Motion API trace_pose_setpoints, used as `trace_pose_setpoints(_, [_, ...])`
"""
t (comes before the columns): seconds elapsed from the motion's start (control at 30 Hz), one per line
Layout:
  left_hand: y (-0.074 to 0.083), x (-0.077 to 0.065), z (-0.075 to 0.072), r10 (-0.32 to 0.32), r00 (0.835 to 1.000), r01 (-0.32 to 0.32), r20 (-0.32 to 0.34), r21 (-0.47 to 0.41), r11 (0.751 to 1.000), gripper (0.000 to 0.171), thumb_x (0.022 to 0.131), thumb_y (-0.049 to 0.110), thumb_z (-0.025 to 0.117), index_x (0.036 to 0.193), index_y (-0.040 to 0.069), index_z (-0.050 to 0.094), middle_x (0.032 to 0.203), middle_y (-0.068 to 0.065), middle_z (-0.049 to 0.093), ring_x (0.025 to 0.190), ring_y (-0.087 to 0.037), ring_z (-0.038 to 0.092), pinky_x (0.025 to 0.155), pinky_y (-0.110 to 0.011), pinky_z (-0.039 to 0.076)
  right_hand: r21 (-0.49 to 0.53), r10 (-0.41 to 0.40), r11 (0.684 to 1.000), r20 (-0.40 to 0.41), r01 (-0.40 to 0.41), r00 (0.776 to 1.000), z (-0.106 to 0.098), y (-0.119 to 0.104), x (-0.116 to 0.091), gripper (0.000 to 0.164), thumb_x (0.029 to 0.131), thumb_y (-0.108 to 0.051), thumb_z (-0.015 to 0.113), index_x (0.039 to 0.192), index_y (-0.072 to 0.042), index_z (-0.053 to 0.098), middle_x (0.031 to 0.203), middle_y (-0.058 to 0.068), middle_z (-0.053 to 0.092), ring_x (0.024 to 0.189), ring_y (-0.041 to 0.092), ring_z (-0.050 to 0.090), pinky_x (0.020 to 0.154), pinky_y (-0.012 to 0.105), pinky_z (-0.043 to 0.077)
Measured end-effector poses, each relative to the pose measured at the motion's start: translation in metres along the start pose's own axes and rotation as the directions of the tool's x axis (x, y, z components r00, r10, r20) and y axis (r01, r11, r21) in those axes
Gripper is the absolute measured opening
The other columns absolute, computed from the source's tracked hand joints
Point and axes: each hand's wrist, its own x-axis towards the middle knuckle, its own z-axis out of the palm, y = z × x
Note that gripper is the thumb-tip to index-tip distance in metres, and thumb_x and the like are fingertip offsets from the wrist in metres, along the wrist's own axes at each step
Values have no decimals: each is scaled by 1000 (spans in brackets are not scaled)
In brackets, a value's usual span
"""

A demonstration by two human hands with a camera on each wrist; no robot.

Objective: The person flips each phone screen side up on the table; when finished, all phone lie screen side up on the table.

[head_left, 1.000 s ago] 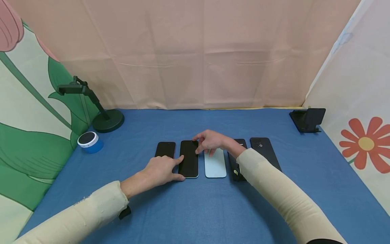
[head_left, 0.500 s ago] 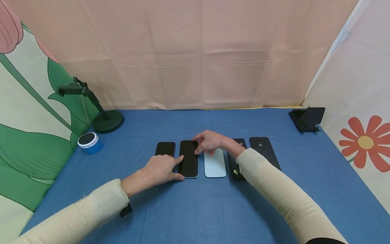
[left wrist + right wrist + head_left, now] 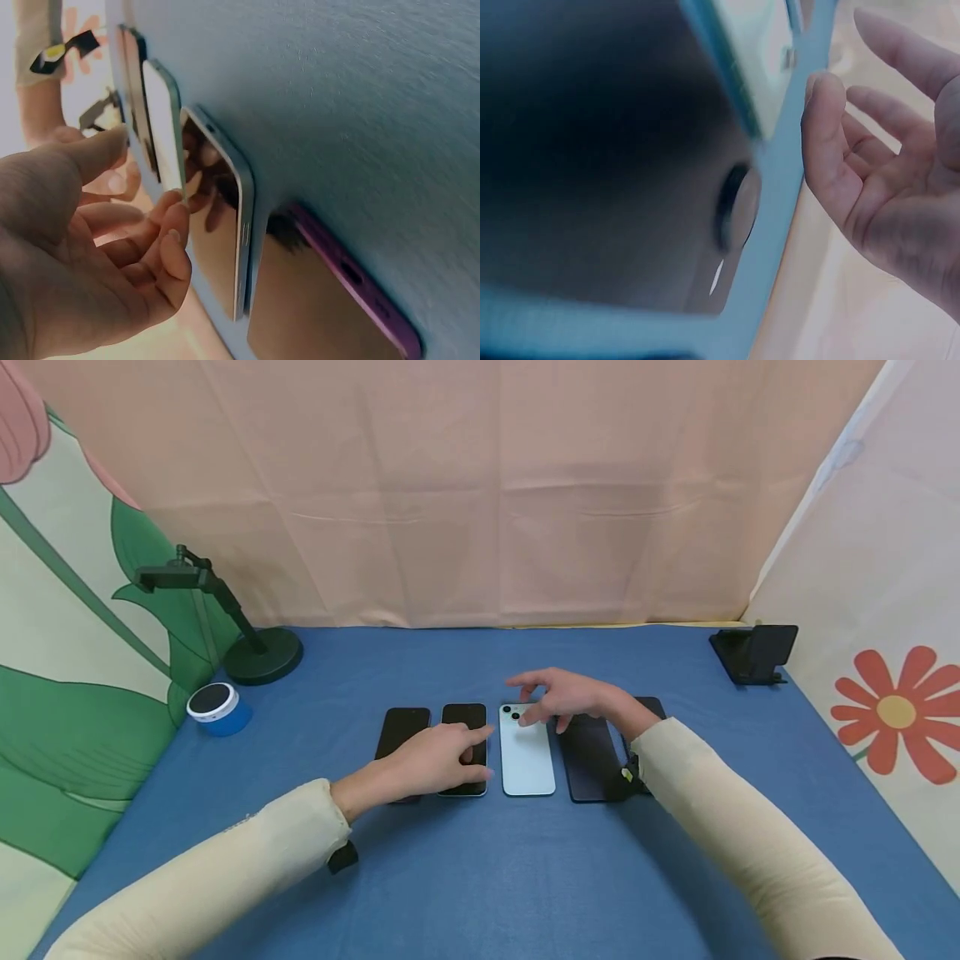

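1. We saw the pale blue phone (image 3: 528, 764) lying back-up mid-row; any lettering was too small to read.
2. Left hand (image 3: 435, 758): fingers loosely bent, gripping nothing, over the black phone (image 3: 463, 715) just left of the pale blue phone.
3. Right hand (image 3: 573, 695): fingers apart, gripping nothing, over the pale blue phone's camera end.
4. Half a second earlier, we had both hands further left.

Tall black stand (image 3: 243, 625), blue tub (image 3: 221, 710) nearby, low black holder (image 3: 759, 653), printed flower (image 3: 896, 712)

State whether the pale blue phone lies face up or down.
Face down: the pale blue phone shows its camera lenses facing up.
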Motion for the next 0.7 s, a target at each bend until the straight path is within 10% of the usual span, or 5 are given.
trace_pose_setpoints(0.7, [29, 21, 32, -79, 997, 73, 15, 249, 966, 88, 84, 68, 67, 152, 15, 45, 116, -7, 71, 97, -18, 66, 63, -33, 52, -37, 85, 996, -31, -86, 996, -5, 22, -8, 77, 90, -23, 74, 156, -14, 35, 137, 15, 49, 84, 22, 56, 64, 36, 58])
